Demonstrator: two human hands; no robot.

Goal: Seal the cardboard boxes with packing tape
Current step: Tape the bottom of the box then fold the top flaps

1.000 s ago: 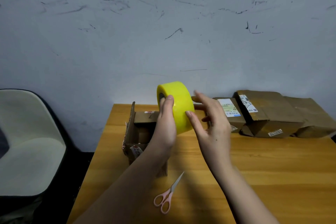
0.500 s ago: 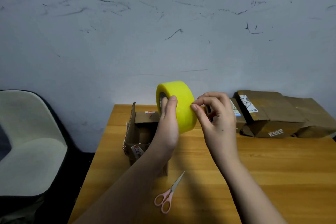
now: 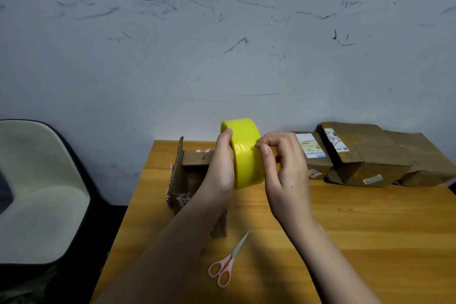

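here, the left hand (image 3: 222, 165) grips a yellow tape roll (image 3: 246, 153) above the worktop (image 3: 357, 229); the right hand's (image 3: 286, 175) curled fingers (image 3: 265, 142) pick at the roll's surface.

The right hand (image 3: 286, 170) has curled from open, its fingertips apparently picking at the tape roll (image 3: 246, 153).

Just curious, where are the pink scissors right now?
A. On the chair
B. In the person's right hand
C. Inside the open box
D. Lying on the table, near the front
D: the scissors lie flat on the table, untouched, while the left hand holds the tape roll and the right hand picks at its surface.
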